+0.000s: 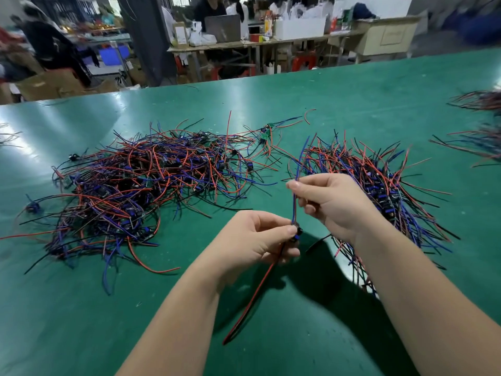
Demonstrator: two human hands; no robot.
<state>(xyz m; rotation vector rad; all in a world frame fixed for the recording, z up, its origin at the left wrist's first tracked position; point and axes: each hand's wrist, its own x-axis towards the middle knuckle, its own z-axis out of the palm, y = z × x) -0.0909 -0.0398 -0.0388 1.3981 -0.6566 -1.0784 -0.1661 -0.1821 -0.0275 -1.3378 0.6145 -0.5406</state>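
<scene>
In the head view, a small wired module (296,231) is pinched in the left hand (257,240). Its blue and red leads (294,206) run straight up from that grip and are pinched above by the right hand (333,202). A red-black pair (252,297) hangs below.

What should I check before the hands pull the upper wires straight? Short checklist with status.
1. Left hand pinches the small black and blue component: ok.
2. Right hand pinches the thin blue and red wire pair above the component: ok.
3. That pair runs straight between the two hands, no loop or knot: ok.
4. Long red and black wire pair below the left hand hangs free of both heaps: ok.
5. Joints where the wires enter the component: cannot tell, fingers cover them.
6. Right wrist clear of the tangled heap of red, blue and black wires: cannot tell, the wrist hides its near edge.
</scene>
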